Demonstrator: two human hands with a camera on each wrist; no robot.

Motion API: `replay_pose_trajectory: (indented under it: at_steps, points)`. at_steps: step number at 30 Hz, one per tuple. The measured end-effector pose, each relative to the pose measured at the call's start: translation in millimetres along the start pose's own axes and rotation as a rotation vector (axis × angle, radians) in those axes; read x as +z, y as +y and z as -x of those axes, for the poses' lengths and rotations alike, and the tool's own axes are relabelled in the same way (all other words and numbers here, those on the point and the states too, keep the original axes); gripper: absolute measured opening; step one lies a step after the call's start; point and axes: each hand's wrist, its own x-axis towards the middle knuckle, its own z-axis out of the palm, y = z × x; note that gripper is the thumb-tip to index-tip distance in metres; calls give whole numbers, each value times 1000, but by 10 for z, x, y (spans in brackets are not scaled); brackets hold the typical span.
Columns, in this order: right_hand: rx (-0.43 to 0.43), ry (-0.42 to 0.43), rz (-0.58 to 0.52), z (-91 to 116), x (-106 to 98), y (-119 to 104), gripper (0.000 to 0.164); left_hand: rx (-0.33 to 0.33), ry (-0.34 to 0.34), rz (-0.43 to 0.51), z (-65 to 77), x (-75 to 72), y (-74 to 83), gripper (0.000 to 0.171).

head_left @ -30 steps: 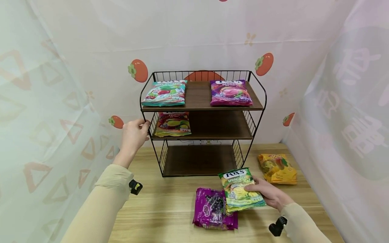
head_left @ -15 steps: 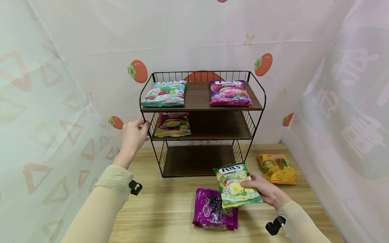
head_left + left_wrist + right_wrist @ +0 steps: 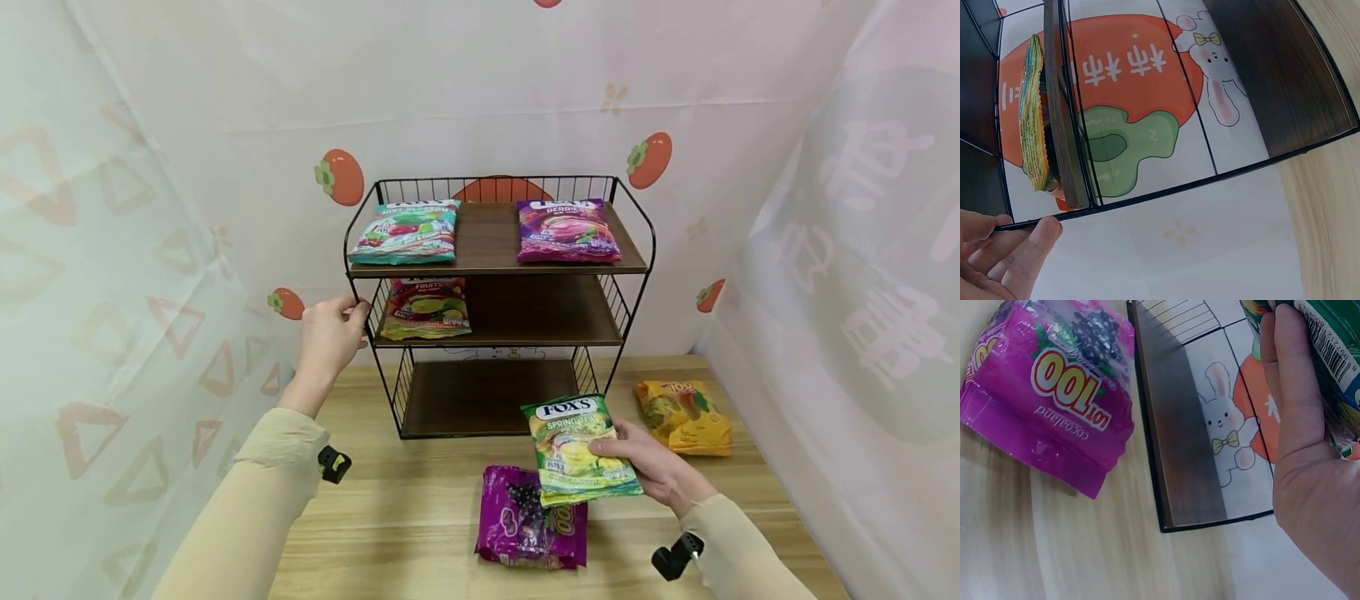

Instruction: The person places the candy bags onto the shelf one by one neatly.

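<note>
A person's right hand (image 3: 652, 462) grips a green and yellow plastic candy bag (image 3: 573, 458) lettered FOX'S by its right side, the thumb laid across the printed front and the other fingers behind it, where the right wrist view shows a barcode. That bag is held face up in front of a three-tier rack of black wire and dark brown boards (image 3: 543, 310), near the right part of its lowest board; in the head view it covers the upper right corner of a glossy purple bag with a dark grape picture (image 3: 517, 517), which lies on the pale wood-grain table (image 3: 382, 525). The left hand (image 3: 330, 333) is closed about the rack's thin black frame at its left side, level with the middle tier, thumb and fingers pinching the metal. Just inside from it, a dark red and yellow bag marked FRUITS (image 3: 429, 310) rests at the left of the middle board. On the top board a teal bag with cherry pictures (image 3: 411, 235) lies at the left and a violet bag marked BERRIES (image 3: 567, 233) toward the right. A yellow bag with a mango picture (image 3: 684, 417) lies on the table to the right of the rack, beyond the right hand
</note>
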Motion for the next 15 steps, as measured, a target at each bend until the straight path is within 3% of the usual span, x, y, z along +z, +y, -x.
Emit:
replay_pose_trajectory:
  at_steps: [8,15]
  points:
    - [-25,-28,10,27,47,-102,71,6,9,-10,2,4,0,25]
    - [-48,7,15,23,73,-218,71,8,11,-30,-7,-7,-3,25]
